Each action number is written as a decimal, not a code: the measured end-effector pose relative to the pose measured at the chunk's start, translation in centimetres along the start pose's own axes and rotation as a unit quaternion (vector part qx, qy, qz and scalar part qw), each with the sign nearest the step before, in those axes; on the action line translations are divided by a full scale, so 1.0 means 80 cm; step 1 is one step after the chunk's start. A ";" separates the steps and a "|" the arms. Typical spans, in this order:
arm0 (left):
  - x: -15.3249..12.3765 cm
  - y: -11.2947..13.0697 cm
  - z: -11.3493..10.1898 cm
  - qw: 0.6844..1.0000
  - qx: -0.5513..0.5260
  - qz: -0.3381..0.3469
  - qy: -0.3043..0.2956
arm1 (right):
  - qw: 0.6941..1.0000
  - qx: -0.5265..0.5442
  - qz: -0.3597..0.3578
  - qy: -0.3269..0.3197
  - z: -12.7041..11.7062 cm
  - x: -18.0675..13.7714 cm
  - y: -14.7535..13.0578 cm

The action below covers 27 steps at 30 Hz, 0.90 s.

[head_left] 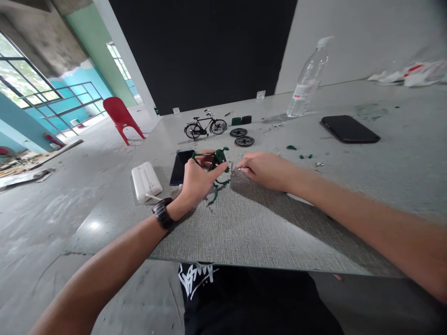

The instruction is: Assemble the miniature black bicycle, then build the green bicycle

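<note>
Green bicycle frame (220, 156) is held by the left hand (198, 179) over the table (240, 232), the right hand (263, 168) pinches what seems a small silvery piece (239, 169), and I judge the building only partly done, two black wheels (244, 141) lying apart.

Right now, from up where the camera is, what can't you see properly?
In the head view:
Small silvery piece: too tiny, partly covered by the right hand.
Green bike frame: partly hidden by the left hand.
White thing: mostly hidden by the right forearm.
Bottle label: print too small.
Plastic bag: cut off by the right edge.
</note>
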<state>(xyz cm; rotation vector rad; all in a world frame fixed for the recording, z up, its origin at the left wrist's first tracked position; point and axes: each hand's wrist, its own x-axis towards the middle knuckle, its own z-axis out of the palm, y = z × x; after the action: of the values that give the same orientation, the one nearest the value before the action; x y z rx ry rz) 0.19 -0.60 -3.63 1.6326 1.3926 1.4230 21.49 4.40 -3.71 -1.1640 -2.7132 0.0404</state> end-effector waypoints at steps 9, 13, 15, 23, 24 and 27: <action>0.000 0.001 0.000 1.000 0.007 0.004 -0.001 | 0.999 -0.032 0.023 0.014 0.003 0.000 -0.007; -0.001 0.003 -0.001 1.000 0.008 -0.006 -0.005 | 0.999 -0.026 0.038 0.015 0.004 -0.001 -0.006; -0.001 0.003 -0.001 1.000 0.005 -0.007 -0.005 | 0.999 -0.025 0.043 0.021 0.006 -0.001 -0.006; 0.001 -0.002 -0.001 0.999 0.044 0.007 0.025 | 0.993 0.028 -0.008 0.117 -0.013 -0.003 0.001; 0.002 -0.003 -0.001 0.998 0.057 0.011 0.034 | 0.988 0.052 -0.015 0.145 -0.019 -0.005 -0.001; 0.004 -0.006 -0.002 0.995 0.073 0.053 0.043 | 0.970 0.118 -0.043 0.207 -0.032 -0.010 -0.012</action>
<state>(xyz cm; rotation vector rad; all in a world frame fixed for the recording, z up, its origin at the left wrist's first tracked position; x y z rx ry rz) -0.17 -0.20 -3.93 1.7779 1.5096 1.4982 21.80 2.99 -1.22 -0.8728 -2.3119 0.0943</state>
